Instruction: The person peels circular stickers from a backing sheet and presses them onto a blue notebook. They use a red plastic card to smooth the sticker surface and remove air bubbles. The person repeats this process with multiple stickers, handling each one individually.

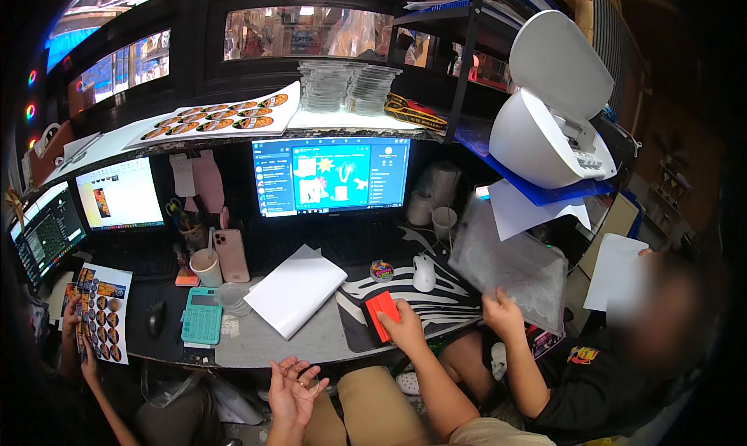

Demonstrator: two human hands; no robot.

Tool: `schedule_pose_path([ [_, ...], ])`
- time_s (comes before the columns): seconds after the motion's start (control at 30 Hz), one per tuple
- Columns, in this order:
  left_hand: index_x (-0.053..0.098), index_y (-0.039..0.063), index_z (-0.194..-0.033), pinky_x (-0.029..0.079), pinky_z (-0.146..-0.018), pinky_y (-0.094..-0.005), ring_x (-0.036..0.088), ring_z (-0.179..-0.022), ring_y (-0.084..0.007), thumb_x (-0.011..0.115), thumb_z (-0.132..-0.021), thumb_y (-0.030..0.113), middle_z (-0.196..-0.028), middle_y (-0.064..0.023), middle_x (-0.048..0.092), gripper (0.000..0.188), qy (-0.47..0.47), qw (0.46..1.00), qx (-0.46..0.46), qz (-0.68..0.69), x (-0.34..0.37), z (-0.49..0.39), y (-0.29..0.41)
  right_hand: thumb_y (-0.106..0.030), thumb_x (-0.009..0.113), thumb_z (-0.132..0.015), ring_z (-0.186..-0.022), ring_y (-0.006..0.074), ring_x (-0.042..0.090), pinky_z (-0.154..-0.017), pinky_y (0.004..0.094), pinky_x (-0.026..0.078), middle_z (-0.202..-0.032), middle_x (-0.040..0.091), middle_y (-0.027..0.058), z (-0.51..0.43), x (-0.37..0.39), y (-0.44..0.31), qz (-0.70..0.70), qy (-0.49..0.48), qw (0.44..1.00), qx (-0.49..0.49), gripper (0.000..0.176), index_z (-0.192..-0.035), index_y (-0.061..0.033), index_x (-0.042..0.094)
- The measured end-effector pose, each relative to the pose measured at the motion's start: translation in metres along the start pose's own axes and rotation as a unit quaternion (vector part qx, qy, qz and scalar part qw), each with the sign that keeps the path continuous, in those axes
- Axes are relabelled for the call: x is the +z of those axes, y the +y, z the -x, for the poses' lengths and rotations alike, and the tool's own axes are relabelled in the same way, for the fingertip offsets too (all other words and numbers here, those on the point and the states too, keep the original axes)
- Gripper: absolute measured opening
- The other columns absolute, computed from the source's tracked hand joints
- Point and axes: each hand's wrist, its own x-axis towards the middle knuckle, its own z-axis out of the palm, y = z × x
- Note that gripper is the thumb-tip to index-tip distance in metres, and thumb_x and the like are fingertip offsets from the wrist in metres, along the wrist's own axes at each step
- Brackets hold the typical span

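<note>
My left hand (293, 390) is palm up in front of the desk edge, fingers curled around what looks like a clear round plastic piece (309, 389); only its thin rim shows. Over the zebra-striped mat (461, 312), my right hand (404, 328) grips a flat red squeegee-like block (382, 316). Just beyond it lies a small round container (382, 271) with a colourful sticker on top. A white mouse (423, 273) rests to its right. Left of the mat, folded white sheets (296, 291) lie near a stack of clear round plastic pieces (233, 299).
A monitor (331, 177) stands behind a dark keyboard (327, 236). On the left are a teal calculator (202, 316), a phone (231, 254), a cup (206, 267) and a person's hands holding sticker sheets (108, 315). At right, a co-worker's hand (503, 313) holds a translucent sleeve (508, 265).
</note>
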Motion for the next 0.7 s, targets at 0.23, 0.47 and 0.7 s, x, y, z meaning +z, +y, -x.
schedule_pose_path([
  [0.23,0.057,0.011,-0.111,0.058,-0.081,-0.0541,0.065,-0.098,-0.0291,0.043,-0.104,0.055,-0.104,-0.0087,0.062,0.046,-0.012,1.0,0.023,-0.006,0.001,0.01,0.016,-0.035,0.076,-0.083,-0.118,0.0407,0.052,-0.097,0.0512,0.045,-0.129,0.055,0.0191,0.014,0.001,-0.024,0.269,0.061,0.96,-0.044,0.072,-0.141,-0.0038,0.047],
  [0.47,0.059,0.012,-0.114,0.059,-0.08,-0.0524,0.065,-0.102,-0.027,0.043,-0.104,0.054,-0.108,-0.0087,0.064,0.046,-0.08,0.997,0.0,-0.008,0.001,0.023,0.018,-0.028,0.073,-0.087,-0.119,0.0406,0.052,-0.099,0.0478,0.045,-0.131,0.054,0.02,0.033,-0.012,-0.116,0.08,-0.041,0.969,-0.232,0.05,-0.13,-0.0058,0.059],
  [0.7,0.059,0.012,-0.115,0.062,-0.073,-0.0486,0.065,-0.101,-0.0251,0.044,-0.104,0.053,-0.108,-0.0075,0.062,0.045,-0.1,0.994,-0.018,-0.028,-0.006,0.032,0.019,-0.023,0.071,-0.088,-0.109,0.0349,0.06,-0.092,0.0445,0.047,-0.116,0.062,0.0159,0.087,-0.102,-0.189,-0.193,0.223,0.837,-0.461,0.033,-0.115,-0.0044,0.065],
])
